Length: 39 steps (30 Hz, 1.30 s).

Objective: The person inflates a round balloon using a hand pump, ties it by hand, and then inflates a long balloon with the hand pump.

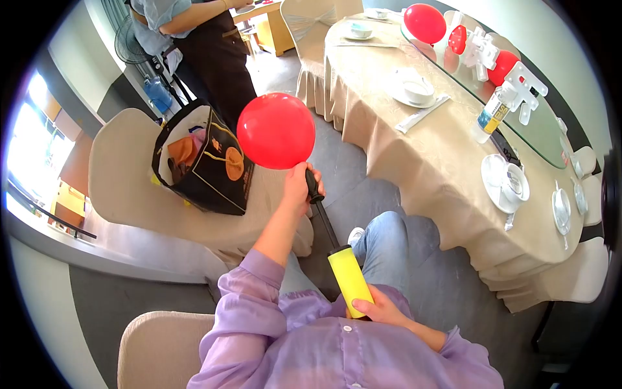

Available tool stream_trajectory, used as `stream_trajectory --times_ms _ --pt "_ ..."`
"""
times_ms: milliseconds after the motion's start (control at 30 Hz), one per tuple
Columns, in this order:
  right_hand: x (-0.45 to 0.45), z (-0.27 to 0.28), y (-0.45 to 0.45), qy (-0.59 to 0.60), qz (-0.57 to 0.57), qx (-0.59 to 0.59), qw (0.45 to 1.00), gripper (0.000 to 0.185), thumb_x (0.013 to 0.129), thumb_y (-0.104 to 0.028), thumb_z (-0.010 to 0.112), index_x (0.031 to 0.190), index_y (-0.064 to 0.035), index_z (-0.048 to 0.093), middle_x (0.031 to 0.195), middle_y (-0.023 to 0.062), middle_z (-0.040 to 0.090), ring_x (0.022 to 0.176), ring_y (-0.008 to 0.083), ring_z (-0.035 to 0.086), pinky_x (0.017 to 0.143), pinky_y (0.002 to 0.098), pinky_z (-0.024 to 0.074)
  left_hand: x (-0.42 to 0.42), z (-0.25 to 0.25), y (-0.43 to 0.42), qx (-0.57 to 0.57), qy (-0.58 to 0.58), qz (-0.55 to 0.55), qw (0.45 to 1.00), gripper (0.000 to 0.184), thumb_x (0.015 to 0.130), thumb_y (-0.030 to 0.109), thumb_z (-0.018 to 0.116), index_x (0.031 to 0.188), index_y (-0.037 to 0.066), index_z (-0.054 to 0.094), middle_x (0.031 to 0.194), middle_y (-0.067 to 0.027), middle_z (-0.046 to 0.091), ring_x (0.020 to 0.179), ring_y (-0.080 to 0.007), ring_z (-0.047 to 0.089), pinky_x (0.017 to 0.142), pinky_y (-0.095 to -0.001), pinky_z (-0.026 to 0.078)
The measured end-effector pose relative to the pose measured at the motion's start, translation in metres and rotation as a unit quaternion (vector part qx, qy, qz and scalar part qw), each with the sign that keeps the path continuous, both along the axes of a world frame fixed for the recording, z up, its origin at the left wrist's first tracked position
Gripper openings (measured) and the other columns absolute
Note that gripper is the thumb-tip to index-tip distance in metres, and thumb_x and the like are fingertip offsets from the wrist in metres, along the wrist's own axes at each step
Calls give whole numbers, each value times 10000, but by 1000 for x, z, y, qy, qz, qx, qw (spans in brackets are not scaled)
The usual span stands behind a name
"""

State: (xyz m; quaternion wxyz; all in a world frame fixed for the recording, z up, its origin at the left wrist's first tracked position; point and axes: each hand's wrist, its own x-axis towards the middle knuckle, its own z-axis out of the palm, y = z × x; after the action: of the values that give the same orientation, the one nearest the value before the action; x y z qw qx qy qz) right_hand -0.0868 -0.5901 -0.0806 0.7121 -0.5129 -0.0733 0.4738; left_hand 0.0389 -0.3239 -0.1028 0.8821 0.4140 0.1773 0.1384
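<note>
A round, inflated red balloon (276,131) stands above my left hand (299,188). The fingers of that hand are closed around the balloon's neck and the black end of a balloon pump (347,275); exactly how the two join is hidden. From there the pump's black rod runs down into its yellow barrel, with much of the rod drawn out. My right hand (381,307) is wrapped around the lower part of the barrel, close to my body.
An open black bag (217,165) stands on a chair (123,168) at left. On the right, a cloth-covered round table (382,123) bears dishes, a bottle (494,113), white plastic pieces (528,91) and red balloons (425,24). Another person (214,58) stands beyond the bag.
</note>
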Motion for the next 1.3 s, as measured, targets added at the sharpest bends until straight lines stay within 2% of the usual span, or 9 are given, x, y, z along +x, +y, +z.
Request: stream_trajectory --times_ms 367,467,567,633,667,800,900,1100,1300 --pt "55 -48 40 -74 43 -34 996 349 855 -267 550 1079 -21 445 762 45 563 592 83 504 508 224 413 -27 -22 -33 1 31 -44 999 163 879 242 384 804 97 391 586 -71 461 367 -186 441 357 -336 388" --pt "97 -53 54 -270 -117 -95 951 385 860 -293 545 1104 1 494 841 30 571 777 99 537 657 247 446 -27 -26 -38 106 47 -76 990 178 884 239 383 779 95 394 591 -69 465 373 -180 449 364 -337 394" --pt "114 -22 82 -223 -97 -40 969 361 872 -324 513 1048 -10 541 883 28 579 825 112 532 699 260 439 -25 -25 -47 209 75 -114 968 203 890 216 371 826 40 450 605 -96 499 377 -206 472 372 -337 396" --pt "119 -31 98 -163 -103 -28 981 364 876 -334 498 1053 -19 541 895 30 584 846 120 534 710 272 440 -29 -20 -54 473 60 -91 874 223 879 196 392 871 -2 493 661 -165 557 483 -272 542 457 -380 438" --pt "122 -35 104 -101 -102 -18 989 368 880 -345 483 1057 -28 541 907 32 588 868 129 537 721 283 440 -27 -33 -50 514 36 -60 855 243 858 194 411 927 -12 518 742 -229 587 646 -359 585 570 -435 456" --pt "115 -50 113 43 -161 -25 986 318 874 -317 493 1026 -46 564 939 45 603 872 166 563 739 310 446 -35 -47 -44 651 105 -127 741 227 831 190 445 920 -3 525 722 -243 584 672 -414 571 572 -472 449" --pt "128 -93 118 22 -158 14 987 309 873 -312 501 989 -40 591 964 55 607 903 163 562 779 322 442 -47 -48 -55 686 98 -147 706 245 836 212 437 880 -16 518 721 -259 574 671 -431 556 583 -500 441" --pt "127 -87 109 -35 -157 -26 987 229 835 -212 576 873 3 645 844 64 638 832 154 582 760 260 430 -64 -53 -59 677 130 -129 713 260 844 220 429 856 -26 510 688 -259 567 666 -424 558 588 -504 440" --pt "141 -86 100 -62 -143 -24 988 168 817 -186 594 830 -30 654 770 18 637 540 29 412 456 183 291 -75 -66 -60 659 150 -137 724 248 836 224 432 753 -6 474 637 -247 558 619 -415 559 561 -512 431"
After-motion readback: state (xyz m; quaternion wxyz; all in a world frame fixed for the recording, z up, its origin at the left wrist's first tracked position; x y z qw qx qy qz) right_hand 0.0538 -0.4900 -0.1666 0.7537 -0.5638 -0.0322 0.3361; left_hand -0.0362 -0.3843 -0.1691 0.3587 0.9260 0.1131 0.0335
